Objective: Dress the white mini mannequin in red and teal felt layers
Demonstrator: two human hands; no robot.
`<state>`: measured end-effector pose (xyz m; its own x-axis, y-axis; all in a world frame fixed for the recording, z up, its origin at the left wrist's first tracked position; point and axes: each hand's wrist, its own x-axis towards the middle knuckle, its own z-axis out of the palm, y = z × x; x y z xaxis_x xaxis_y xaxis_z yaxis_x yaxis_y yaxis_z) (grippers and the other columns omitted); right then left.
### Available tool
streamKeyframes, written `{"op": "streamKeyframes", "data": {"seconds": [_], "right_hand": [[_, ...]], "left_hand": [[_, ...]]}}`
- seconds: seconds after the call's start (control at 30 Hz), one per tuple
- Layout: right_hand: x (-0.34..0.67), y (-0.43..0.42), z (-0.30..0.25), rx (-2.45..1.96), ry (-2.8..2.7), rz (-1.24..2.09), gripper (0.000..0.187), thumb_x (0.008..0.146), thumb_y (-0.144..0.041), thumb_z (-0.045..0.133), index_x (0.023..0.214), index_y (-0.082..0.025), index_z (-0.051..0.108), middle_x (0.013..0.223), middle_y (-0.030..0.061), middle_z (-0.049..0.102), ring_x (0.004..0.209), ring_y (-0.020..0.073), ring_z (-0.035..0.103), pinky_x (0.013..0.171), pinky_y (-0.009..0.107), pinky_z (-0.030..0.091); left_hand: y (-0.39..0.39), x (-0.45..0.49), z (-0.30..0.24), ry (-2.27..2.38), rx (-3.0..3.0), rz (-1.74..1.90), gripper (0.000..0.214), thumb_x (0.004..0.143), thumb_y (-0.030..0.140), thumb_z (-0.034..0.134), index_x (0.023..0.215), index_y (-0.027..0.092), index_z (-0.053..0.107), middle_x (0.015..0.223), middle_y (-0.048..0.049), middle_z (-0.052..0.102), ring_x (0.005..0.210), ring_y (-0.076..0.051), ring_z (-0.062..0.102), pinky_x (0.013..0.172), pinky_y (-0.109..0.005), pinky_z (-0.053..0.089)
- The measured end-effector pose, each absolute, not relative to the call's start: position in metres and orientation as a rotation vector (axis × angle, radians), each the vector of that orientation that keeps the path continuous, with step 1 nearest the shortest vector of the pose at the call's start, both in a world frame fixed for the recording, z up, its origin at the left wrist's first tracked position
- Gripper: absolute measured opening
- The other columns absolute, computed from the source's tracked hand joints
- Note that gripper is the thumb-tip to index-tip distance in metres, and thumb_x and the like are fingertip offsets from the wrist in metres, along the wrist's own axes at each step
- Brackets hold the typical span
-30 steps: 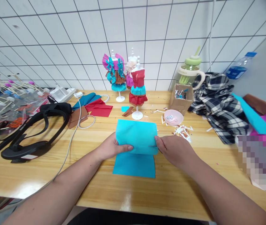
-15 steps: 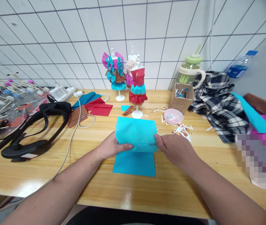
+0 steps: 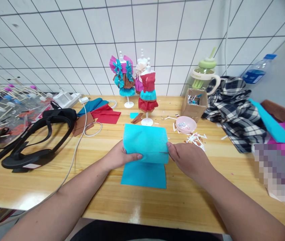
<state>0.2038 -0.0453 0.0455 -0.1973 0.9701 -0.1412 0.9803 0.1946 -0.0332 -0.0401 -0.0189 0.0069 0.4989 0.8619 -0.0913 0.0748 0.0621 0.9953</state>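
Note:
A turquoise crepe paper sheet (image 3: pixel 144 144) lies on the wooden table (image 3: pixel 132 204), its far part lifted and curled back over the near part. My left hand (image 3: pixel 121 156) grips the curled paper at its left edge, thumb on top. My right hand (image 3: pixel 187 159) pinches the right edge and holds a thin needle against it. Behind the paper stand small mannequins: one in a red and turquoise paper dress (image 3: pixel 147 92), one in pink and turquoise (image 3: pixel 122 78).
A black headset (image 3: pixel 39 140) with a white cable lies at the left. Red, brown and blue paper pieces (image 3: pixel 99 115), a pink dish (image 3: pixel 186 125), a cardboard box (image 3: pixel 194 103), paper scraps, a green jug (image 3: pixel 204 77) and a plaid cloth (image 3: pixel 235 110) lie further back and right.
The curled fold of turquoise paper has risen slightly and both hands shifted a little away from me. Everything else is still.

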Motion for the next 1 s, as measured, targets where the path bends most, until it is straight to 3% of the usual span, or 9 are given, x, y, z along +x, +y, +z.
{"op": "streamKeyframes", "data": {"seconds": [1.0], "right_hand": [[0.1983,-0.0486,0.0461,1.952,2.367,-0.138,0.06,0.101,-0.041,0.02,0.074,-0.021,0.069,0.077,0.0065,0.073,0.074,0.0241,0.068,0.052,0.03,0.027]], "left_hand": [[-0.0211,-0.038,0.0082,0.913,1.502,0.718,0.051,0.07,0.029,0.078,0.115,0.014,0.059,0.119,-0.0113,0.069,0.108,-0.03,0.065,0.09,-0.04,0.053]]}}
